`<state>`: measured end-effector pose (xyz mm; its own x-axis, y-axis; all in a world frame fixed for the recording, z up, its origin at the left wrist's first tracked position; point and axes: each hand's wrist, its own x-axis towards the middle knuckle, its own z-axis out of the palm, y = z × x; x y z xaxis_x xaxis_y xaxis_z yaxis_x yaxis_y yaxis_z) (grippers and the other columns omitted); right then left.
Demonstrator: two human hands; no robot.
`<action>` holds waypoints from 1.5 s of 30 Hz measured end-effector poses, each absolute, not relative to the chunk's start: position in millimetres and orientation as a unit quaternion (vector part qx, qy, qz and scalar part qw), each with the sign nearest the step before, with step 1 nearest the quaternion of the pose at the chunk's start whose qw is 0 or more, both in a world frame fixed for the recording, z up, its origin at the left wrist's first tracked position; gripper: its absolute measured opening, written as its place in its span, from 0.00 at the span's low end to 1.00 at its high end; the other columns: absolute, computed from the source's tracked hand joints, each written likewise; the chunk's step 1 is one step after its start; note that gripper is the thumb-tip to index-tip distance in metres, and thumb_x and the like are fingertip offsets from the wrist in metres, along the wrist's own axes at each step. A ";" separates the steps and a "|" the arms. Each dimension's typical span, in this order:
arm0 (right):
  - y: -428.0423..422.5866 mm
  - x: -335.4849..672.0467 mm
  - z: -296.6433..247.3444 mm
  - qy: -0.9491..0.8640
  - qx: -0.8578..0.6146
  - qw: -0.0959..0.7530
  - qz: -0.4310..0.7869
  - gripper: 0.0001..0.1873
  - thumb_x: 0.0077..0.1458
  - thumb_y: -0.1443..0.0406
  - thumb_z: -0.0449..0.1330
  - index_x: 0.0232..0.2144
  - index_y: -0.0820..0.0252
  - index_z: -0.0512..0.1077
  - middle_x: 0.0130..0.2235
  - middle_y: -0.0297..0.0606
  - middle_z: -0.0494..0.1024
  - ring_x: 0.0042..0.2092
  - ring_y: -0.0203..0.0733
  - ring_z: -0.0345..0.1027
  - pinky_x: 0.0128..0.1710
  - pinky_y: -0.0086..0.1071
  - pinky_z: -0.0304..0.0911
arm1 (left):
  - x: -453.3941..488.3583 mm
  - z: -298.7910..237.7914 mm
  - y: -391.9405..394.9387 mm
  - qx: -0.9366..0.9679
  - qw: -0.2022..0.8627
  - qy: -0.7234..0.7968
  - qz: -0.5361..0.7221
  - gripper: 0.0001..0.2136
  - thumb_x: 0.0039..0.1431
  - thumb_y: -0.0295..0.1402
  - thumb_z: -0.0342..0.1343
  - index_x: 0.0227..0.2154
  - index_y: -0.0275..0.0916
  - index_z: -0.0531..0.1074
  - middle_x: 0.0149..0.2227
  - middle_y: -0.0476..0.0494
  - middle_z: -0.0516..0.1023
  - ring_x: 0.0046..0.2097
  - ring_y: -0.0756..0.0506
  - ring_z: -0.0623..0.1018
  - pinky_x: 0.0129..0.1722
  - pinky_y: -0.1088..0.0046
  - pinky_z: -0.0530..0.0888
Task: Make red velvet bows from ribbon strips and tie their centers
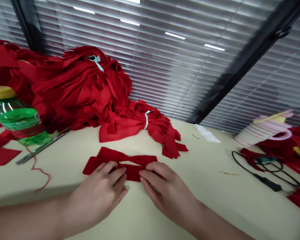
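Note:
A folded strip of red fabric (133,172) lies on the table in front of me, with a narrow gap between its upper and lower layers. My left hand (101,191) is closed on its left part, fingers curled over the lower edge. At the right end, my right hand (166,185) pinches the cloth between thumb and fingers. Just beyond the strip is a bundle of red fabric pieces (130,121), bound by a pale blue tie (146,120).
A large heap of red fabric (72,83) stands against the window blinds (165,66). To the left are a green bottle (17,120), a metal ruler-like strip (43,146) and red thread (43,173). Rightward are a mug (260,131), a black cable (265,181) and tweezers-like gold item (229,173).

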<state>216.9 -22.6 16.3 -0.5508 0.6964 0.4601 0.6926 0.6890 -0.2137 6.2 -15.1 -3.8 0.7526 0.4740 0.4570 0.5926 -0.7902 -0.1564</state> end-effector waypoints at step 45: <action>9.0 198.3 1.6 -0.793 -0.450 0.261 0.318 0.10 0.48 0.75 0.56 0.29 0.57 0.60 0.23 0.25 0.65 0.25 0.30 0.61 0.23 0.22 0.57 | 4.2 14.1 -9.9 -0.929 0.048 -0.318 -0.186 0.10 0.62 0.23 0.44 0.35 0.31 0.72 0.34 0.40 0.74 0.34 0.45 0.73 0.29 0.69 0.75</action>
